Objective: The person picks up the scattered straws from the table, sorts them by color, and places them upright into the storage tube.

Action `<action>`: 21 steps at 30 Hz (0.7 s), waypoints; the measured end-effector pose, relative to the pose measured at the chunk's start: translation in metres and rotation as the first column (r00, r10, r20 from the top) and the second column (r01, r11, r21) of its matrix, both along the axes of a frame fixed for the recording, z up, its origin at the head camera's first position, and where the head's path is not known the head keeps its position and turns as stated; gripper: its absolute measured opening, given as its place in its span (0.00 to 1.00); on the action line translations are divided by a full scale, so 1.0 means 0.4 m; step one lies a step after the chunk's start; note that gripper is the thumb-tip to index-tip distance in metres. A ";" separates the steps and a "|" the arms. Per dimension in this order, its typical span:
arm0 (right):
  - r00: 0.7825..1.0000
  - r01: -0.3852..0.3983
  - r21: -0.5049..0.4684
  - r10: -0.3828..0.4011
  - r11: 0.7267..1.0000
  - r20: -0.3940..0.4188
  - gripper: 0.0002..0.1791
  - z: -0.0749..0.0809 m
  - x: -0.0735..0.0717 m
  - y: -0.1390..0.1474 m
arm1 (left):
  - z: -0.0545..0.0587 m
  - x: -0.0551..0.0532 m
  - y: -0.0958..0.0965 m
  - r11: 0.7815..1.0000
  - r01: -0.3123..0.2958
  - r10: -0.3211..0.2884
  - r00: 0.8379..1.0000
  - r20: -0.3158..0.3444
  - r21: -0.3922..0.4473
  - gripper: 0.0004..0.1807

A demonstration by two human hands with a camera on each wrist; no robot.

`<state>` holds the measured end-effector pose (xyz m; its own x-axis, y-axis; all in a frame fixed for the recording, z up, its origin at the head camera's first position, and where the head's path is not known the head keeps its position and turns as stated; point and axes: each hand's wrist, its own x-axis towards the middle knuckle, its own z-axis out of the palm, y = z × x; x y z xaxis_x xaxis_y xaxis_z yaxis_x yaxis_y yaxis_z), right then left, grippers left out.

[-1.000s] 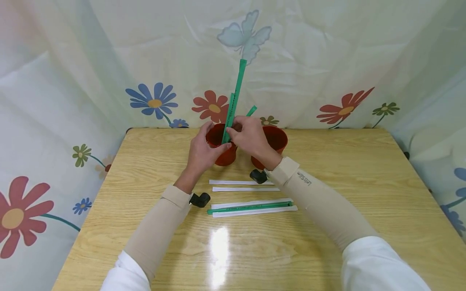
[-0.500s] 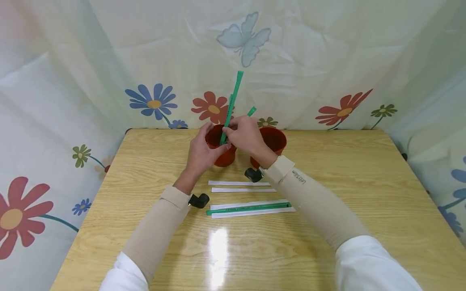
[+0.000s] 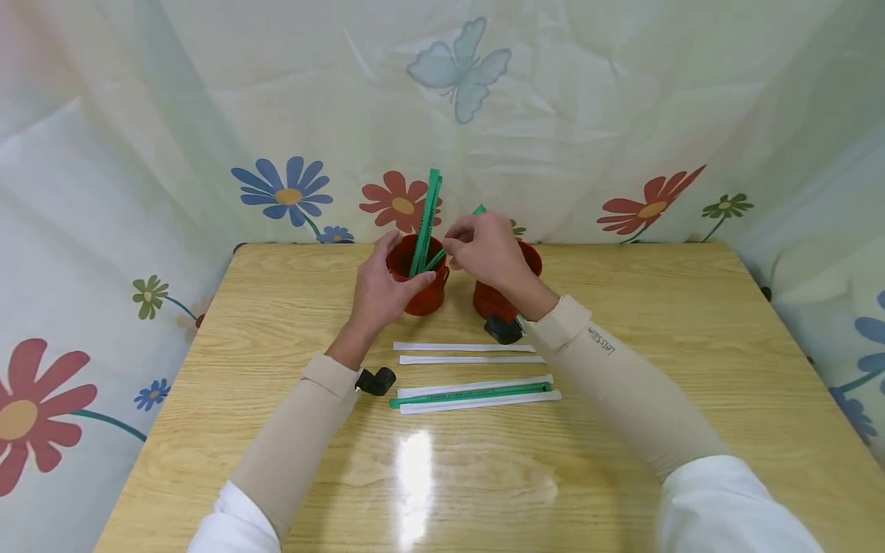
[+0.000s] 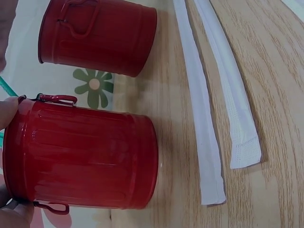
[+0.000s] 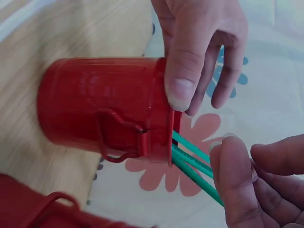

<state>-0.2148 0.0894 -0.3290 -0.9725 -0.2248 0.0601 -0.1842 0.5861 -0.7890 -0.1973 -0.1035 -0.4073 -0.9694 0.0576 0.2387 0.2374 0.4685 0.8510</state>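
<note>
My left hand (image 3: 380, 288) grips the rim of the left red pail (image 3: 425, 301), thumb in front and fingers around the far side; the left wrist view shows this pail (image 4: 90, 156) with small side handles. Two green paper-wrapped straws (image 3: 425, 215) stand upright in it. A third green straw (image 3: 435, 259) leans right over its rim and passes behind my right hand (image 3: 492, 250). That hand hovers between the pails, fingers loosely bent. In the right wrist view its fingers (image 5: 232, 175) are close to the straws (image 5: 194, 164); contact is hard to judge.
A second red pail (image 3: 492, 299) stands to the right, partly behind my right hand. Several white wrapped straws (image 3: 470, 359) and one green straw (image 3: 470, 397) lie on the wooden table (image 3: 311, 461) nearer me. A flowered curtain (image 3: 553, 115) hangs behind the table.
A green straw in my right hand went down into the left pail and was let go, now standing beside another. My right hand then moved right. My left hand stayed on the rim.
</note>
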 end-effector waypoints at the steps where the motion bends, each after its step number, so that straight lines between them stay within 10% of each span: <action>1: 1.000 -0.009 -0.001 0.009 1.000 0.000 0.11 -0.003 0.008 0.008 | -0.001 0.000 0.000 1.000 -0.002 0.002 1.000 0.002 0.001 0.47; 21: 0.965 -0.254 0.137 0.260 0.957 -0.026 0.05 -0.095 0.187 0.181 | -0.002 -0.002 0.000 1.000 -0.013 0.013 1.000 0.009 -0.005 0.47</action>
